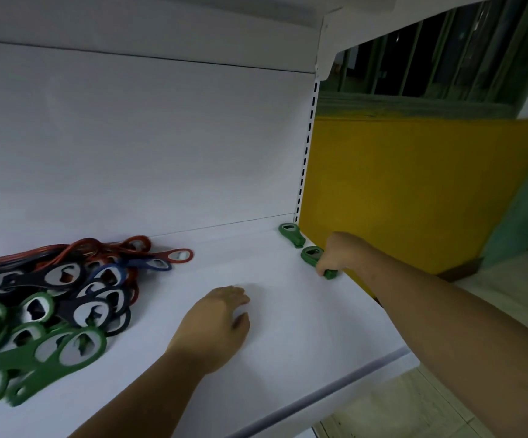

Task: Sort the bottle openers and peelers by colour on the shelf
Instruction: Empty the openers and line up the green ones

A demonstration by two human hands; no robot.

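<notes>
The left hand (pixel 216 320) lies palm down with fingers (pixel 240 295) loosely spread and nothing in it, forearm angled in from below. The right hand (pixel 338 254) is stretched far forward, arm straight, fingers curled downward in a closed grip.

2 hands were over the white shelf (pixel 288 327): the left hand (pixel 215 324) and the right hand (pixel 338 254). At the far right end of that 1 shelf lay 2 green bottle openers, the rear green opener (pixel 291 234) and the front green opener (pixel 313 257). On the left sat 1 mixed pile (pixel 51 305) of openers in 4 colours: green, black, blue and red. In that heap, roughly 5 green pieces (pixel 44 352) showed, about 4 black pieces (pixel 76 298), at least 2 blue pieces (pixel 149 263) and at least 3 red pieces (pixel 174 256). They overlapped too much for an exact count, and more ran off the left edge.
</notes>
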